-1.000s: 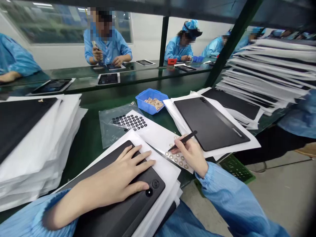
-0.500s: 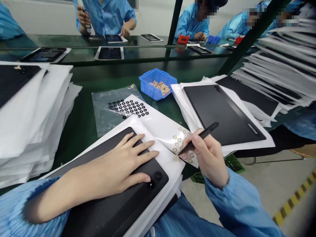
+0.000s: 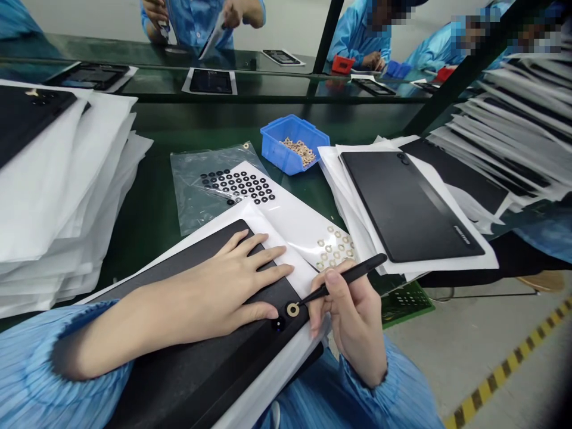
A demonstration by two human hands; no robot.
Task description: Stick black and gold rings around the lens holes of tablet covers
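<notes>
Green bench point(image 3: 152, 208), tweezers point(image 3: 361, 270) tip lower-left.

Light: bright, even, from overhead | Shadows: soft under hands point(image 3: 232, 292) | Glare: sheen on green surface point(image 3: 152, 220) | Edges: wide-angle bending, corners blurred.

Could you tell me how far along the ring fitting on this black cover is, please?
Done: one gold ring is off the white sheet and on a round hole of the black cover. In hand: the right hand seats it with tweezers while the left hand presses the cover flat. Left: the hole beside it shows no ring.
</notes>
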